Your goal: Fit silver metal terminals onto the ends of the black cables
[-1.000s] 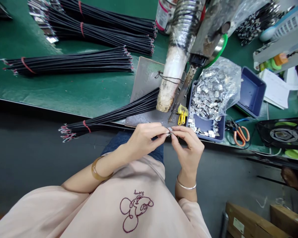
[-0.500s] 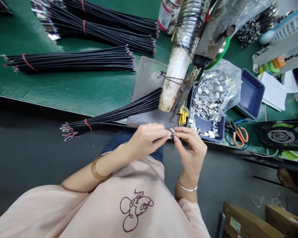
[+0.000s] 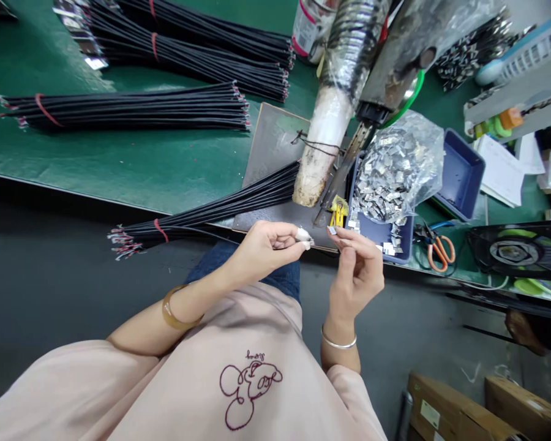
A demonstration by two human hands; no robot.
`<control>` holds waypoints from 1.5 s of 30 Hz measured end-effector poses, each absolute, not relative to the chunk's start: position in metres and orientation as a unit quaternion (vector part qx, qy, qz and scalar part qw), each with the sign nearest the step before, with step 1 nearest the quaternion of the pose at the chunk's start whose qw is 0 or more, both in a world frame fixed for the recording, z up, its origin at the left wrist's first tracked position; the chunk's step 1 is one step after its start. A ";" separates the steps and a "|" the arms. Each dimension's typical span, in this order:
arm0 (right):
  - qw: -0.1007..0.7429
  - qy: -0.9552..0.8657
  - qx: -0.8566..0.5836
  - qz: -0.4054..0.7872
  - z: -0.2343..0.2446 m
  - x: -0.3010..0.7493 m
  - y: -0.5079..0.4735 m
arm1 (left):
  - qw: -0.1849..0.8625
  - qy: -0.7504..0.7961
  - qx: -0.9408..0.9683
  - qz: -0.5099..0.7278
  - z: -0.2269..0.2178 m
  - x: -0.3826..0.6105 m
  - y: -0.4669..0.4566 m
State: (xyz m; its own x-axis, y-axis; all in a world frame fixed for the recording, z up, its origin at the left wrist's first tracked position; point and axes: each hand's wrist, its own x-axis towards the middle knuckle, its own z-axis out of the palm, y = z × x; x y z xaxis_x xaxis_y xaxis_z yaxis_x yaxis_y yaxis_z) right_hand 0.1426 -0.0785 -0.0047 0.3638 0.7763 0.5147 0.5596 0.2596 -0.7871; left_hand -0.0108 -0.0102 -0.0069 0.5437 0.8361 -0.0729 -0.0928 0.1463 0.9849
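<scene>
Here the right hand (image 3: 358, 278) is raised just in front of the bench edge. Its thumb and forefinger are closed on a small silver metal clip (image 3: 332, 230), which sticks out above the fingertips. The left hand (image 3: 264, 248) sits just beside it, apart from the clip, its fingertips (image 3: 303, 237) curled tightly together; whether they pinch anything cannot be told. Just beyond the clip stands a blue plastic tray (image 3: 371, 233) of loose metal pieces, with a clear plastic bag (image 3: 395, 165) of more resting on it. A bundle of black cables (image 3: 211, 213), tied with a red band, lies left of the hands on the green bench mat (image 3: 119, 171).
</scene>
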 end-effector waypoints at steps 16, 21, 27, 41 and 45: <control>0.535 -0.613 -0.576 0.080 -0.021 0.140 -0.076 | 0.649 0.382 0.534 0.384 -0.004 -0.005 -0.003; 0.485 -0.676 -0.553 -0.049 -0.025 0.142 -0.075 | 0.643 0.393 0.531 0.387 -0.004 -0.002 -0.003; 0.514 -0.663 -0.543 -0.023 -0.031 0.145 -0.074 | 0.633 0.404 0.521 0.406 -0.001 0.002 -0.004; 0.492 -0.634 -0.597 0.012 -0.016 0.138 -0.065 | 0.579 0.427 0.549 0.424 -0.004 0.007 -0.007; 0.489 -0.634 -0.599 0.007 -0.014 0.137 -0.063 | 0.553 0.413 0.574 0.440 -0.003 0.006 -0.006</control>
State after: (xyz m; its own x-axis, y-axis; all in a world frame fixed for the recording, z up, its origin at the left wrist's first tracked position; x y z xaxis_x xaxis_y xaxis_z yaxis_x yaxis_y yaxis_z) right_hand 0.1371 -0.0633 -0.0141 0.1960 0.7667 0.6114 0.7525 0.2822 -0.5951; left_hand 0.0062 -0.0063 -0.0026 0.2709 0.9614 0.0486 -0.0131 -0.0467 0.9988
